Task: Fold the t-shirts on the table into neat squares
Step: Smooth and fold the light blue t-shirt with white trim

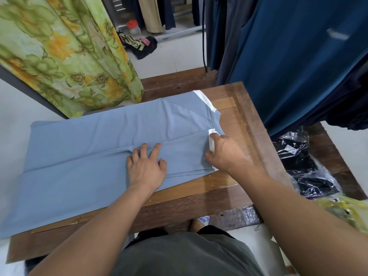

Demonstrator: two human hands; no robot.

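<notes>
A light blue t-shirt with white sleeve cuffs lies across the wooden table, its long sides folded inward so it forms a strip; its left end hangs over the table's left edge. My left hand rests flat on the near folded flap with fingers spread. My right hand lies on the shirt's right end, fingers touching the white cuff of the folded-in sleeve. A second white cuff shows at the far right corner.
Dark blue and grey garments hang close over the table's right side. Bagged dark clothes and a yellow bag lie on a wooden bench at right. A floral curtain hangs at the left. Behind it, a jar and dark cloth sit on the floor.
</notes>
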